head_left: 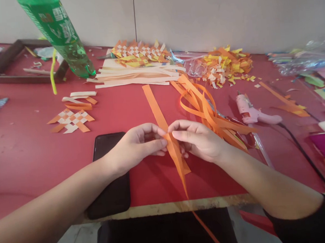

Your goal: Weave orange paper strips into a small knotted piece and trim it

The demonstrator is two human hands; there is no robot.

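Observation:
Near the table's front edge, my left hand (138, 147) and my right hand (200, 139) meet with thumb and fingers pinched. Between them is an orange paper strip (174, 152), gripped from both sides at its upper end. This strip twists and hangs down past the table edge. A second orange strip (154, 103) runs diagonally under the fingers, its far end lying toward the back. Beside my right hand is a loose pile of orange strips (205, 104). A black phone (109, 146) lies partly under my left forearm.
Behind are cream strips (137, 77), woven orange-and-white pieces (140, 49) and a heap of paper scraps (227, 64). A small woven piece (71, 119) lies left. A tilted green bottle (60, 36) stands back left. At right, a pink glue gun (257, 114) trails its cord.

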